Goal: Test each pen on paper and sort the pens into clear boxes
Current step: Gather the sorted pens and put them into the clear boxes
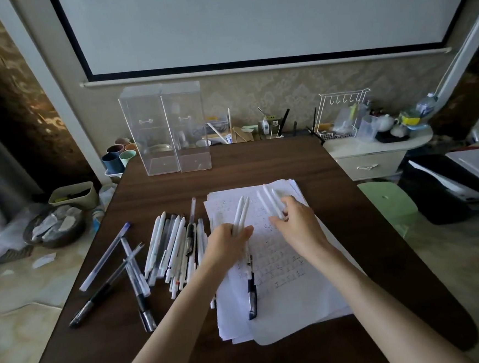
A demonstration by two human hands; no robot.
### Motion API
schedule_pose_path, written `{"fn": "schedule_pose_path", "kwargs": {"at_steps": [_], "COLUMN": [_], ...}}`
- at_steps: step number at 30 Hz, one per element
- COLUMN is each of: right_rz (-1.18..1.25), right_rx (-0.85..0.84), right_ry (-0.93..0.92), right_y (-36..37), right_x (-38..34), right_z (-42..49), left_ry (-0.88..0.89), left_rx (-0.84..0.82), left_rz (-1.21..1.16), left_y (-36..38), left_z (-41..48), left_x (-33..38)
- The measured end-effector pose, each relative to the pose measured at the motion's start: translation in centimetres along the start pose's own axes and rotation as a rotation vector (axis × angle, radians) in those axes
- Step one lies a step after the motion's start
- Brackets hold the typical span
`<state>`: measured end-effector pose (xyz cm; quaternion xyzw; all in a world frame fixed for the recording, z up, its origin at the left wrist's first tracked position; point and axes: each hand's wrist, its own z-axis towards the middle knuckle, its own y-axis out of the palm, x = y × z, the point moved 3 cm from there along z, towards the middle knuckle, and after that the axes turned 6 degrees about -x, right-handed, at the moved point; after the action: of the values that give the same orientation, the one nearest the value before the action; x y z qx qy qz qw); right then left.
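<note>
Pens (171, 244) lie heaped beside paper (284, 298); left hand (231, 239) grips two, right hand (296, 222) clutches more; boxes (165, 130) stand behind.

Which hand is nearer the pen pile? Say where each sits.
Left. The left hand, gripping two white pens, sits just right of the pen pile; the right hand, holding other white pens, is farther right, over the paper.
</note>
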<state>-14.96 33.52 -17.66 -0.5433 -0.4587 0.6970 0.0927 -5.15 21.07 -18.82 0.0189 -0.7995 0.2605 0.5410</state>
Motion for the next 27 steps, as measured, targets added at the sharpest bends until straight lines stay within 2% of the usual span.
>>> {"fn": "schedule_pose_path", "kwargs": {"at_steps": [4, 8, 13, 15, 19, 21, 23, 27], "right_rz": [-0.093, -0.084, -0.038, -0.034, -0.106, -0.221, -0.304, -0.309], "right_rx": [-0.001, 0.046, 0.088, 0.107, 0.08, 0.022, 0.01, -0.023], "right_ry": [-0.113, -0.175, -0.188, -0.201, -0.284, -0.322, -0.341, -0.378], "right_y": [0.0, -0.3, 0.0, 0.0, 0.8, 1.8, 2.4, 2.0], "right_x": [-0.1, -0.2, -0.1, -0.1, -0.4, -0.3, -0.2, -0.2], "right_z": [-1.0, -2.6, -4.4, -4.6, -4.9, -4.7, -4.4, -3.9], "left_ry": [-0.02, -0.039, 0.026, 0.09, 0.197, 0.203, 0.213, 0.205], "left_rx": [0.043, 0.08, -0.134, -0.124, 0.014, 0.108, 0.21, 0.327], "left_rz": [0.013, -0.242, -0.339, -0.153, 0.615, 0.852, 0.91, 0.903], "left_y": [0.6, 0.6, 0.6, 0.2, 0.4, 0.8, 1.0, 0.5], "left_z": [0.4, 0.4, -0.2, -0.7, -2.8, -3.7, -4.0, -3.7], "left_x": [0.7, 0.8, 0.7, 0.4, -0.6, -0.9, -1.2, -1.3]}}
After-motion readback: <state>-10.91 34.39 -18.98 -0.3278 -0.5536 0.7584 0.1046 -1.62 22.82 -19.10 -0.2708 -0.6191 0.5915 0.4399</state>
